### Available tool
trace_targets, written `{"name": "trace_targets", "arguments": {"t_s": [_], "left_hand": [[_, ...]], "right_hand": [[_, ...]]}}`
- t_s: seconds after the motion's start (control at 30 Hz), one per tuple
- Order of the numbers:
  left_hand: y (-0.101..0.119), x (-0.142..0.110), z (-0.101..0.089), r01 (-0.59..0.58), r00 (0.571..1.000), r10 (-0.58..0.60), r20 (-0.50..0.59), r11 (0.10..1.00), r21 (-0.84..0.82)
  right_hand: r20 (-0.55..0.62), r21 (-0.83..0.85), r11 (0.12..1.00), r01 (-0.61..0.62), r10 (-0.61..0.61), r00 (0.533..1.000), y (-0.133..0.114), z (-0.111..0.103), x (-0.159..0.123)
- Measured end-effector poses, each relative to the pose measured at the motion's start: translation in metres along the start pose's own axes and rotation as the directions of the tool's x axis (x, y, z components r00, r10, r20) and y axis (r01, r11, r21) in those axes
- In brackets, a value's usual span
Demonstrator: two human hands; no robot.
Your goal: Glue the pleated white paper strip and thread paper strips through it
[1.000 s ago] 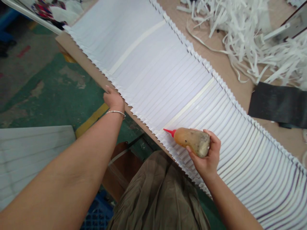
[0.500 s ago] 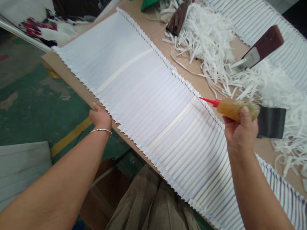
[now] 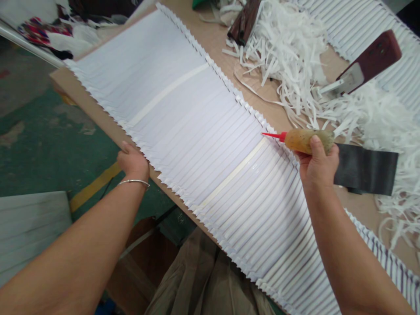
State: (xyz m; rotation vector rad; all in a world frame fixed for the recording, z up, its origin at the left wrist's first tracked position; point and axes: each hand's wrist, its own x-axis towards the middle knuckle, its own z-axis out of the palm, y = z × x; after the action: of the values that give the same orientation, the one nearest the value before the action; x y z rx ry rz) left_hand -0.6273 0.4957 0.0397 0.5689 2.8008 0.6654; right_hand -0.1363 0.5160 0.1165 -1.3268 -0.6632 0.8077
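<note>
A long white pleated sheet [image 3: 183, 122] with jagged edges lies across the board, crossed by pale strips. In my right hand [image 3: 318, 164] is a glue bottle [image 3: 306, 140], amber and translucent with a red pointed nozzle. Its tip hovers over or touches the sheet near the far edge, by the upper end of a cream strip [image 3: 232, 173]; contact cannot be made out. My left hand [image 3: 133, 162], with a bracelet at the wrist, is closed at the board's [image 3: 88, 105] near edge beside the sheet. Its fingertips are hidden.
Beyond the sheet lies a heap of shredded white strips [image 3: 295, 57], with a dark red-handled tool [image 3: 370, 63] standing in it. A black flat piece [image 3: 367, 168] lies right of the bottle. Another pleated sheet [image 3: 357, 26] is at the back right.
My right hand has moved left with the glue bottle, bringing the nozzle from the sheet's far edge inward past the cream strip's end. My left hand stays at the board's edge.
</note>
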Motion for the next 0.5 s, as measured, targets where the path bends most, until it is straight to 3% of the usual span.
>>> {"name": "trace_targets", "arguments": {"t_s": [0.23, 0.5], "left_hand": [[0.001, 0.001, 0.002, 0.005, 1.000, -0.005, 0.001, 1.000, -0.015], [-0.002, 0.004, 0.005, 0.015, 1.000, -0.016, -0.005, 1.000, -0.027]], "right_hand": [[0.015, -0.044, 0.999, -0.004, 0.004, 1.000, -0.001, 0.002, -0.011], [0.062, -0.064, 0.998, -0.018, 0.022, 0.998, -0.013, 0.003, -0.054]]}}
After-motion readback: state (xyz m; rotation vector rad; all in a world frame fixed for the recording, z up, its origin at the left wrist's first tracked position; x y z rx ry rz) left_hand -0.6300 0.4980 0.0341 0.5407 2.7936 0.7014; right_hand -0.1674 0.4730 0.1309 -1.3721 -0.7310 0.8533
